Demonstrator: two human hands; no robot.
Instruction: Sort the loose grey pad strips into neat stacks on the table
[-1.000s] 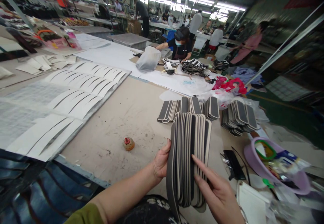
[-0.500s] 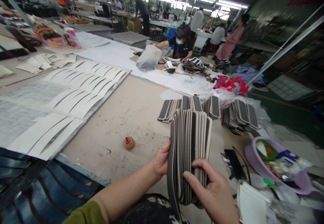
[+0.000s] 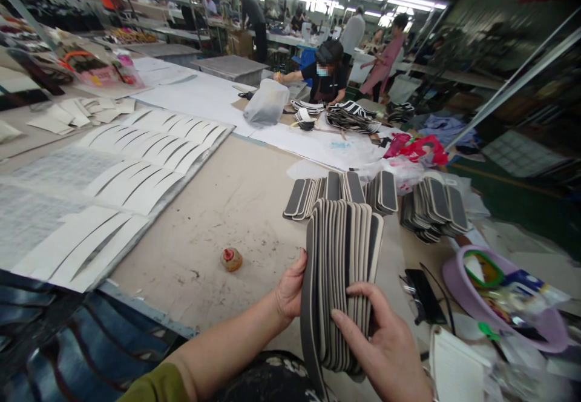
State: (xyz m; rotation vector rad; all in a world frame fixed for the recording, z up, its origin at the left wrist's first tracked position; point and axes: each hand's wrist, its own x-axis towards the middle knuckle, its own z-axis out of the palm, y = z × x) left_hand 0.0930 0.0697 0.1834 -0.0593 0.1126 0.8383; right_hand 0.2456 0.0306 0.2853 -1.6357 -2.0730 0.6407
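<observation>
A thick stack of long grey strips with pale edges and rounded ends [image 3: 333,269] stands on edge between my hands, above the near side of the table. My left hand [image 3: 291,287] is closed round its left side, thumb up, with the other fingers hidden behind. From the right, my right hand [image 3: 385,335] grips the lower part, thumb and forefinger on the front edges. One strip at the left hangs lower than the others. Just beyond lie more bundles of the same strips [image 3: 342,189], with another pile [image 3: 436,205] to their right.
A small round bottle with a red top [image 3: 231,259] stands left of my hands. White slit sheets [image 3: 136,178] cover the left side. At right are a phone [image 3: 425,296] and a purple basin [image 3: 458,281] of odds and ends. Across the table a co-worker [image 3: 324,75] handles striped pieces.
My hands and the stack hold nearly the same pose, with only a slight shift in the view. In the background, a person in pink has moved left.
</observation>
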